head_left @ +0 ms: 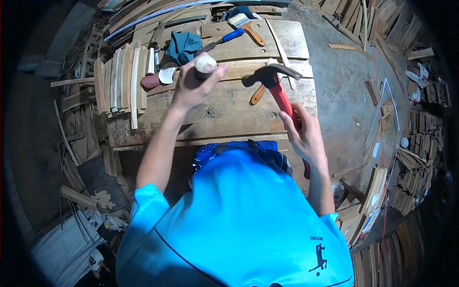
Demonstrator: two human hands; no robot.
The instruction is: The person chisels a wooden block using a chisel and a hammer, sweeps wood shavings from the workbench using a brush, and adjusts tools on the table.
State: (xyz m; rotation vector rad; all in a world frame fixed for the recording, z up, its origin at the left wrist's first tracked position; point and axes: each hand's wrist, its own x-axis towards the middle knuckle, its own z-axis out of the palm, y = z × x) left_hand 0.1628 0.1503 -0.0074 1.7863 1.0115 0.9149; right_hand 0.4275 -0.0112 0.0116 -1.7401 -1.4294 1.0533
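Note:
Raised above the wooden workbench [229,103], my right hand [306,131] grips a claw hammer [277,88] by its red handle, with the dark head towards the far side. My left hand [193,86] is closed around a dark, round-ended object [205,65] with a pale, worn top; its kind is not clear. Just beyond that hand, a blue-handled tool [232,35] lies beside a crumpled teal cloth [183,47]. An orange wooden handle [257,95] shows on the bench near the hammer, its other end covered by the hammer.
Wood strips [125,81] stand side by side at the bench's left. A paintbrush [251,32] and a thin stick [281,50] lie at the far side. A maroon roll-like object [150,82] sits left. Stacked timber [416,172] lines the floor on the right.

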